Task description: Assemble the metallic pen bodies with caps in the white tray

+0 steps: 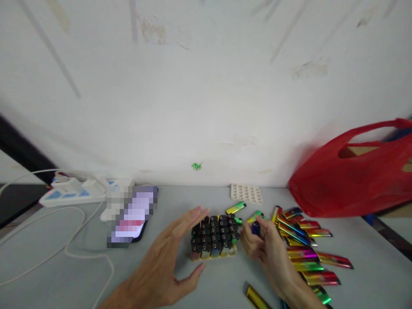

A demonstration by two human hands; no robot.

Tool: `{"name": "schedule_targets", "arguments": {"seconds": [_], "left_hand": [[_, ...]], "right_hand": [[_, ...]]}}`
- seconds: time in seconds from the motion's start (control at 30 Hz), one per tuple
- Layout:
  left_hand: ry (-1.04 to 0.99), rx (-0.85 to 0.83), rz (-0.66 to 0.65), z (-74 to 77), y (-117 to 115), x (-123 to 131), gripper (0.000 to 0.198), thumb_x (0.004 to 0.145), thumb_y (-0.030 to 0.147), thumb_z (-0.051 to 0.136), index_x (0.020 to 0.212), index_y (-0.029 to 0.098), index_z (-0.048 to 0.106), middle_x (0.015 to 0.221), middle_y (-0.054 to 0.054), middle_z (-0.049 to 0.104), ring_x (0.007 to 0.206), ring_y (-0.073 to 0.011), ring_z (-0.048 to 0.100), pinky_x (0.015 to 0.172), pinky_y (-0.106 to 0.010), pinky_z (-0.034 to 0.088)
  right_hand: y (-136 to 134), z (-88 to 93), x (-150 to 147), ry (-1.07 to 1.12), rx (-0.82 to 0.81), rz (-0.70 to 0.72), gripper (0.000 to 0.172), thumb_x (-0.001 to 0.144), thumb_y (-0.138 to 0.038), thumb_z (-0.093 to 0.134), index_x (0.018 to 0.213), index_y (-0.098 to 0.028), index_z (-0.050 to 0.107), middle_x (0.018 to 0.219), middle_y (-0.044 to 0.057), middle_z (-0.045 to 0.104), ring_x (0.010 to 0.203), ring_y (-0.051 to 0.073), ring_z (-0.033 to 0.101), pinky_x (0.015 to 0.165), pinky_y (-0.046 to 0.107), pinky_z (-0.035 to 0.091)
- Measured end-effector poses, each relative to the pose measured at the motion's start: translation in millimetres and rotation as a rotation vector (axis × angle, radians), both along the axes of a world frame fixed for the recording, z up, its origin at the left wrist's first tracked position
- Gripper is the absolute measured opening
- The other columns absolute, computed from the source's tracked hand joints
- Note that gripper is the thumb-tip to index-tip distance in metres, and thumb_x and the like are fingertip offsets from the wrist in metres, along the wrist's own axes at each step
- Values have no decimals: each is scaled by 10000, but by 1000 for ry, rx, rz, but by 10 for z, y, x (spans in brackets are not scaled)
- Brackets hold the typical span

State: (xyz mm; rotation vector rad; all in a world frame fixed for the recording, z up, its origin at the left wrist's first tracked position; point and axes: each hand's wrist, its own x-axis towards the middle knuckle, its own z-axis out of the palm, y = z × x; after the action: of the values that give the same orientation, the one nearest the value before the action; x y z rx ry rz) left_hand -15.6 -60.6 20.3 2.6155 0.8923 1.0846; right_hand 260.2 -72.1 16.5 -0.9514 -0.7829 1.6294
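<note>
A block of black-topped lighters (215, 234) stands upright in close rows on a pale tray (214, 258). My left hand (170, 253) is at the block's left side, thumb and fingers spread apart around that corner; whether a fingertip touches it I cannot tell. Just right of the block, my right hand (265, 242) is closed around a dark blue lighter (255, 228), whose end shows between thumb and fingers. A green-yellow lighter (236, 208) lies behind the block. Beyond my right hand spreads a loose pile of shiny, multicoloured lighters (302, 253).
A white perforated tray (246, 193) lies near the wall. On the right stands a red bag (350, 176). On the left are a phone (133, 216), a power strip (77, 191) and loose white cables (69, 253). One gold lighter (257, 297) lies at the front.
</note>
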Motion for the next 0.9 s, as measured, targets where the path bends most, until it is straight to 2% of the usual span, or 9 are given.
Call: {"name": "schedule_targets", "arguments": {"seconds": [0.07, 0.33, 0.57, 0.73, 0.9], "left_hand": [[-19, -27, 2, 2, 9, 7, 900, 918, 123, 658, 1729, 120, 268, 1743, -144, 461, 1626, -289, 412, 1376, -434, 360], [-25, -131, -7, -21, 9, -3, 931, 902, 108, 684, 1728, 194, 264, 1717, -177, 477, 1601, -376, 439, 1316, -595, 440], [-12, -148, -10, -15, 8, -5, 930, 887, 109, 680, 1725, 190, 287, 1718, -169, 470, 1602, -376, 437, 1315, -599, 441], [-3, -111, -39, 3, -3, -4, 935, 870, 106, 661, 1726, 162, 288, 1724, -179, 459, 1607, -379, 425, 1310, -604, 450], [25, -91, -73, 23, -11, 8, 920, 876, 96, 641, 1728, 160, 298, 1721, -162, 471, 1611, -365, 424, 1324, -587, 437]], "right_hand": [[-7, 11, -19, -31, -29, -15, 642, 917, -754, 646, 600, -263, 380, 574, -88, 215, 536, 123, 131, 505, 312, 137], [-22, 72, -88, -16, -77, -49, 619, 882, -711, 655, 579, -278, 332, 542, -95, 185, 501, 110, 124, 477, 304, 127], [-31, 45, -92, 69, -103, -57, 612, 848, -691, 711, 598, -272, 341, 559, -110, 176, 518, 106, 98, 479, 299, 113], [8, 54, -57, 160, -96, 36, 657, 834, -733, 749, 602, -260, 356, 560, -116, 178, 509, 88, 79, 473, 280, 92], [25, 49, -53, 249, -79, 90, 602, 812, -651, 792, 607, -250, 393, 557, -118, 198, 503, 79, 97, 469, 256, 126]]}}
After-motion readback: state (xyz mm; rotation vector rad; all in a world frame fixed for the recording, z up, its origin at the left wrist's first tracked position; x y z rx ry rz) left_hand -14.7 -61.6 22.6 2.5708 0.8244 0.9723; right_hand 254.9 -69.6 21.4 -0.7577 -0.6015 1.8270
